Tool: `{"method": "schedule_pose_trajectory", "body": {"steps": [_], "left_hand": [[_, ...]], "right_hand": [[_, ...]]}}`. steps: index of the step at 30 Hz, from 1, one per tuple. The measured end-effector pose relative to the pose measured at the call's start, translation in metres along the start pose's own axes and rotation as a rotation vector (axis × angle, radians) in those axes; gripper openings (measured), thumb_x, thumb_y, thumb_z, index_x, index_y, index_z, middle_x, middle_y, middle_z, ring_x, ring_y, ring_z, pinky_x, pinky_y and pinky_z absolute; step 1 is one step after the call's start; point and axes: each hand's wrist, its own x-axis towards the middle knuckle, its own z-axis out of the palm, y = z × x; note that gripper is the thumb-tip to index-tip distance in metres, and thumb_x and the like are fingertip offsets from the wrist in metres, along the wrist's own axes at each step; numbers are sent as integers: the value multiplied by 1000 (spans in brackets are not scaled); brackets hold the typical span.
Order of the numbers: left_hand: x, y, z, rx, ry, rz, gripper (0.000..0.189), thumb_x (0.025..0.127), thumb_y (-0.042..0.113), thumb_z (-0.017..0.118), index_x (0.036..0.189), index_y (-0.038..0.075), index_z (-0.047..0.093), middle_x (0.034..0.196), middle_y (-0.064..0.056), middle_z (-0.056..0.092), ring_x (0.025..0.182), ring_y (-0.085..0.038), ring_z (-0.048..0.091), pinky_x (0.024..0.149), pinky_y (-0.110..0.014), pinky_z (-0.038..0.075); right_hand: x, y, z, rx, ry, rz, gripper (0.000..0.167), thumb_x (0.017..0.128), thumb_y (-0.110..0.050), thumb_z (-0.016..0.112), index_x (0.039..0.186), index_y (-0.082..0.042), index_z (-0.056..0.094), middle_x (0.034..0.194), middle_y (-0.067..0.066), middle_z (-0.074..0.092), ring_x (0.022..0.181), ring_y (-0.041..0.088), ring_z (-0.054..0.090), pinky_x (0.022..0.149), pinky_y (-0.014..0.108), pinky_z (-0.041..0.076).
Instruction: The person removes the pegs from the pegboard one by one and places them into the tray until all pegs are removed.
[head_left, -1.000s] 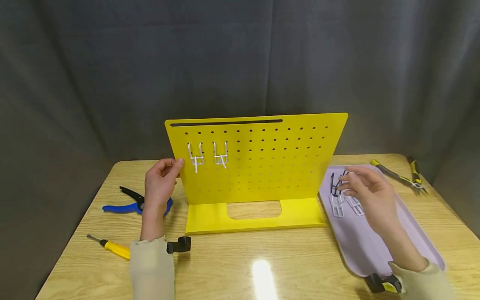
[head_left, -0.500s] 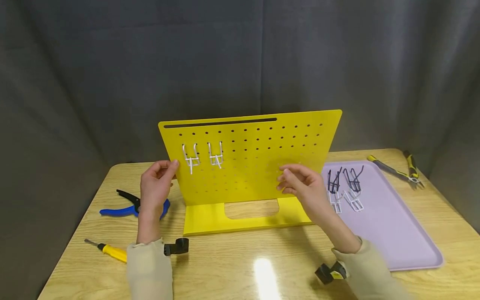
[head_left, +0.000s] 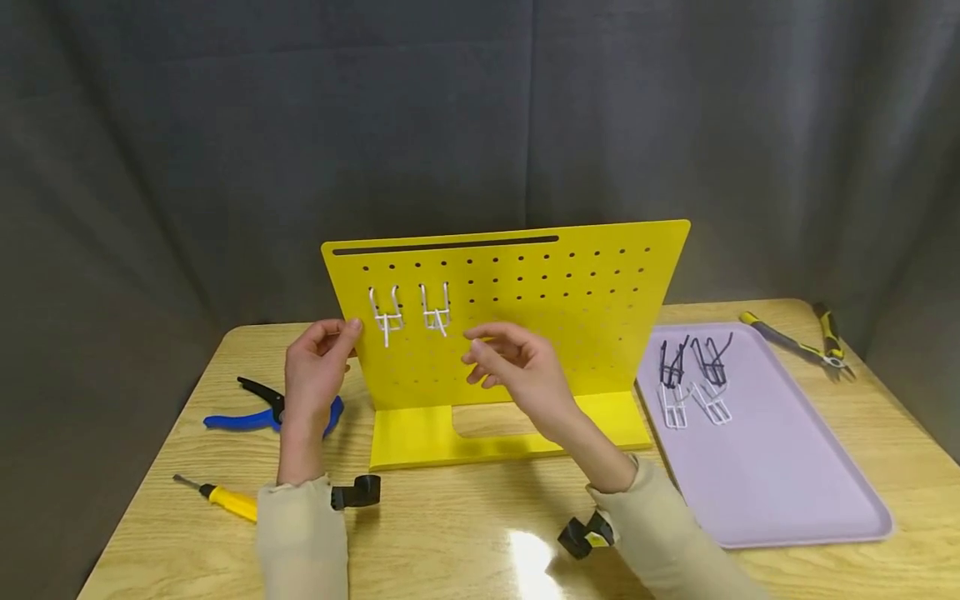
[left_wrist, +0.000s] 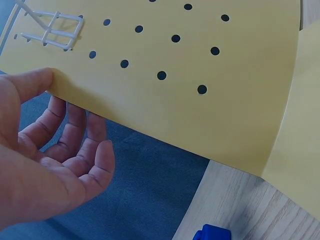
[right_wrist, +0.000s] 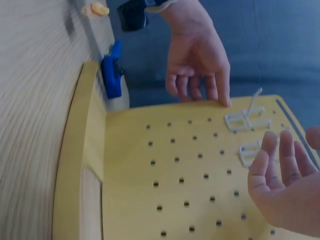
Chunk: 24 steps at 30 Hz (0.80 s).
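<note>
A yellow pegboard (head_left: 570, 325) stands upright on its own base. Two white wire hooks hang side by side near its upper left, a left one (head_left: 387, 322) and a right one (head_left: 436, 318). My left hand (head_left: 318, 362) grips the board's left edge, thumb on the front face and fingers behind, as the left wrist view shows. In front of the board, just right of the second hook, hovers my right hand (head_left: 521, 371). Its fingers are loosely bent and hold nothing.
At right a lilac tray (head_left: 787, 467) bears black wire hooks (head_left: 708, 362) and white wire hooks (head_left: 675, 408). Pliers (head_left: 787, 342) lie beyond it. Blue-handled pruning shears (head_left: 247, 421) and a yellow-handled screwdriver (head_left: 228, 502) lie on the left.
My right hand has moved left, from over the tray across the front of the board towards the hung hooks. The left hand keeps its grip on the edge.
</note>
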Motion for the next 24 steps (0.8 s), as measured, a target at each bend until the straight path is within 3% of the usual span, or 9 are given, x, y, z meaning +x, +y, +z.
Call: {"method": "schedule_pose_trajectory", "body": {"steps": [5,10,17,20,24], "left_hand": [[0,0,0,4,1,-3,42,92,41,62,109,3,61,92,-1,60,94,-27,60,76,-28,43],[-1,0,1,6,3,-15,41,92,41,62,109,3,61,91,0,60,90,-21,61,78,-31,45],[-1,0,2,5,6,-10,40,93,40,62,108,2,62,91,-1,60,91,-23,61,76,-29,44],[-1,0,3,10,4,-8,41,92,41,62,107,3,61,90,0,60,88,-20,61,74,-27,44],[0,0,1,10,10,-17,42,92,42,62,108,3,61,91,1,60,86,-15,60,75,-27,44]], "right_hand": [[5,-2,14,-10,-4,-11,24,96,-7,58,118,3,61,92,8,67,74,20,66,68,34,54],[12,-2,21,-33,-23,-3,25,97,-8,57,119,3,60,94,11,67,76,29,67,67,32,53],[17,-2,26,-89,-48,0,24,98,-10,55,118,1,62,100,14,67,78,32,67,65,29,51],[19,-1,27,-112,-27,7,23,98,-12,56,116,0,63,102,13,67,80,34,67,68,32,51],[22,0,26,-113,-31,-5,23,97,-11,57,115,2,64,106,15,67,85,39,65,78,46,51]]}}
